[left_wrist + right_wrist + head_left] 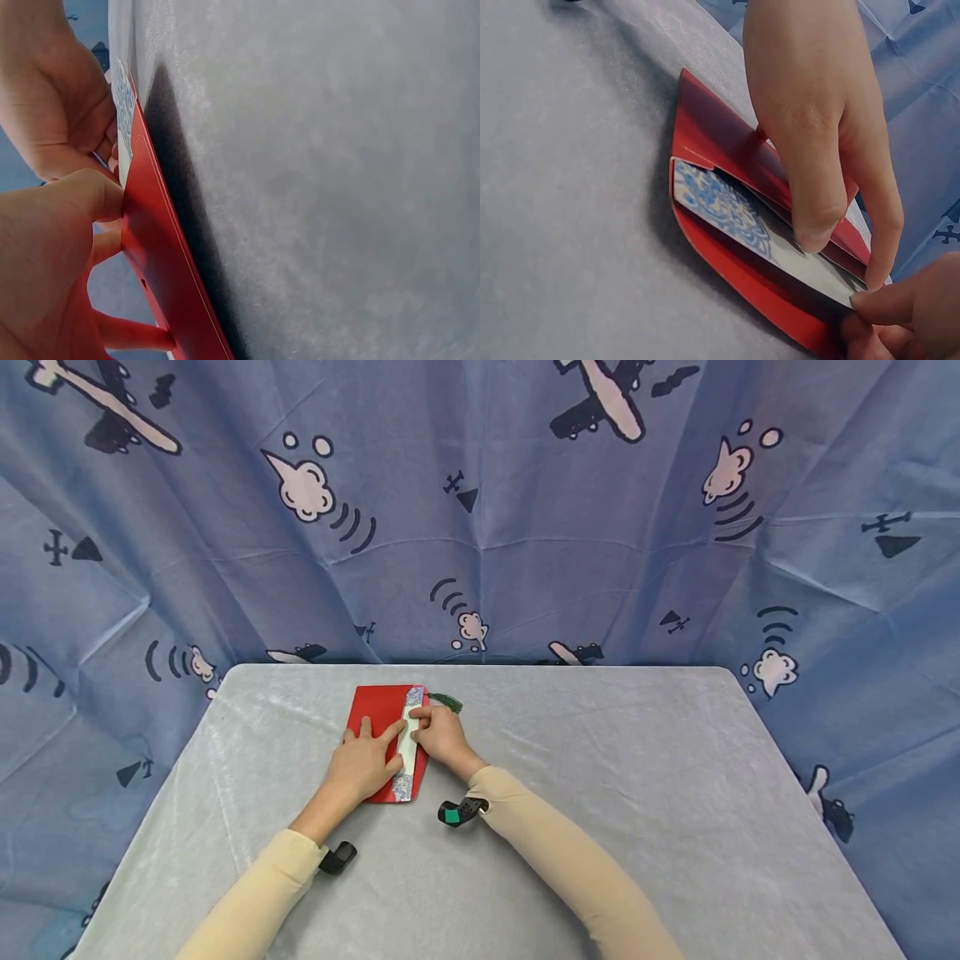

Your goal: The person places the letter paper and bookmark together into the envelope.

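Note:
A red envelope (381,700) lies on the left part of the table, its rounded flap (742,281) folded out to the right. Along the envelope's mouth runs a white bookmark (407,747) with blue patterned ends and a dark green tassel (447,702) at the far end. My left hand (362,766) rests on the envelope with fingers spread; its thumb (814,238) and index finger touch the bookmark. From the right, my right hand (444,735) pinches the bookmark's edge between thumb and fingers. Part of the bookmark is hidden under these fingers.
A grey-white cloth covers the table (600,793). Behind and beside it hangs a blue curtain (525,510) printed with planes and clouds. Black wrist devices (339,857) stick out beside both cuffs.

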A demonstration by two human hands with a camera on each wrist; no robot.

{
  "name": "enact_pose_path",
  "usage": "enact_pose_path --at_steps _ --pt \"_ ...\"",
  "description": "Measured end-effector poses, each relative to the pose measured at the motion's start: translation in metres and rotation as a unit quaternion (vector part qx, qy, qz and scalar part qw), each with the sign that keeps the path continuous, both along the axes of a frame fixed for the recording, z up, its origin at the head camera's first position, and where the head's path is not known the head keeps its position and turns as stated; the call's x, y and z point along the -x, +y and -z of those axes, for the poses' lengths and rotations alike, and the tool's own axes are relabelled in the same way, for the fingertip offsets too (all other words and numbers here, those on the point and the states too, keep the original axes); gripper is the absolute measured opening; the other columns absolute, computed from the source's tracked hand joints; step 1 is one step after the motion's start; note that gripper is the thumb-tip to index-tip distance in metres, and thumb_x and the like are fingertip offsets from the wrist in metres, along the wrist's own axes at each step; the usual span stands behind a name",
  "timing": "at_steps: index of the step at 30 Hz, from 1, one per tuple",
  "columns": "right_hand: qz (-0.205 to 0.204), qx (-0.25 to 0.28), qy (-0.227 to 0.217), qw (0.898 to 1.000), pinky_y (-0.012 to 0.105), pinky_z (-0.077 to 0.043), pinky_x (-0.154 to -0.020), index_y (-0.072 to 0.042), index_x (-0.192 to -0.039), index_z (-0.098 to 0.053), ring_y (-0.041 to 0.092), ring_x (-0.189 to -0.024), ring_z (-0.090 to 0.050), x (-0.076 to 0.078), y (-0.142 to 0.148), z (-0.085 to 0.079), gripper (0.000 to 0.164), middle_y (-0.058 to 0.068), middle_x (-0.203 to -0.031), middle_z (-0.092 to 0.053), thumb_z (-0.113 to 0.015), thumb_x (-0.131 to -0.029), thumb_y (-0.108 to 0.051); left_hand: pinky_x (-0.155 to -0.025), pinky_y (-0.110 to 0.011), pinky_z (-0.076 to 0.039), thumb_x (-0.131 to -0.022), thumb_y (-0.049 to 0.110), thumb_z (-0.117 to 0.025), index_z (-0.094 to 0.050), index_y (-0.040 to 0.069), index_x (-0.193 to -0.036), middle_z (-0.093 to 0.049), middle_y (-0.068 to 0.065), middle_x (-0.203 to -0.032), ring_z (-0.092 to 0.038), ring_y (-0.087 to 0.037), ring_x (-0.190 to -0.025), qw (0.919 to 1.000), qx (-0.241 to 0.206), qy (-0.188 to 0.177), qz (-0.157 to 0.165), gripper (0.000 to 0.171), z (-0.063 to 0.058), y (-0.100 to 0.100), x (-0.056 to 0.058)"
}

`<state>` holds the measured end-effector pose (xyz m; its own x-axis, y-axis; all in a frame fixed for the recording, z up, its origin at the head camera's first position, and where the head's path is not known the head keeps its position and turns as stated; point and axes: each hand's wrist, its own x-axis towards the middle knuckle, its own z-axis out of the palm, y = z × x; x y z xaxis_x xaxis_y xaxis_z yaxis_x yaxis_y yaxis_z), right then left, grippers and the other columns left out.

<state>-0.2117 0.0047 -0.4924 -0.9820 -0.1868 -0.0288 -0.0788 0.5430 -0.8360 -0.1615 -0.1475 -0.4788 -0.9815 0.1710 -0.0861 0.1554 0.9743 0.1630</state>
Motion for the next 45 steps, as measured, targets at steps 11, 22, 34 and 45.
enact_pose_path --at_steps 11,22,34,45 --pt "-0.02 -0.049 0.041 0.998 0.015 -0.034 -0.056 -0.002 -0.115 -0.071 0.007 -0.061 -0.044 -0.002 -0.001 0.002 0.032 0.002 -0.069 -0.056 -0.072 -0.083 0.0 -0.078 -0.058 -0.058 -0.09 0.034 -0.056 -0.043 0.026 -0.15 -0.04 -0.037 -0.148 -0.052 -0.057 -0.117 1.0 0.005 -0.001 -0.001 0.062 0.0 0.001 0.0" --pt "-0.018 -0.072 0.072 0.995 0.019 -0.037 -0.064 -0.001 -0.116 -0.069 0.011 -0.07 -0.047 -0.003 0.003 0.001 0.036 0.012 -0.081 -0.064 -0.076 -0.08 -0.003 -0.077 -0.059 -0.057 -0.09 0.034 -0.055 -0.044 0.026 -0.149 -0.041 -0.037 -0.147 -0.053 -0.058 -0.116 1.0 0.003 0.003 0.002 0.061 0.0 0.001 -0.001" --pt "0.063 -0.034 0.054 0.996 0.024 -0.039 -0.067 -0.004 -0.115 -0.07 0.014 -0.072 -0.049 0.024 0.028 0.01 0.031 0.006 -0.078 -0.059 -0.076 -0.085 -0.011 -0.077 -0.058 -0.057 -0.088 0.032 -0.055 -0.043 0.027 -0.149 -0.04 -0.038 -0.147 -0.052 -0.058 -0.115 1.0 0.002 0.006 0.004 0.062 0.0 0.0 0.001" --pt "0.072 -0.064 0.083 0.992 0.028 -0.039 -0.071 -0.002 -0.108 -0.073 0.019 -0.076 -0.051 0.041 0.039 0.012 0.025 0.01 -0.081 -0.061 -0.077 -0.084 -0.012 -0.078 -0.058 -0.057 -0.088 0.031 -0.055 -0.043 0.027 -0.15 -0.039 -0.038 -0.148 -0.052 -0.058 -0.115 1.0 -0.006 0.005 0.002 0.063 0.001 -0.001 0.001"
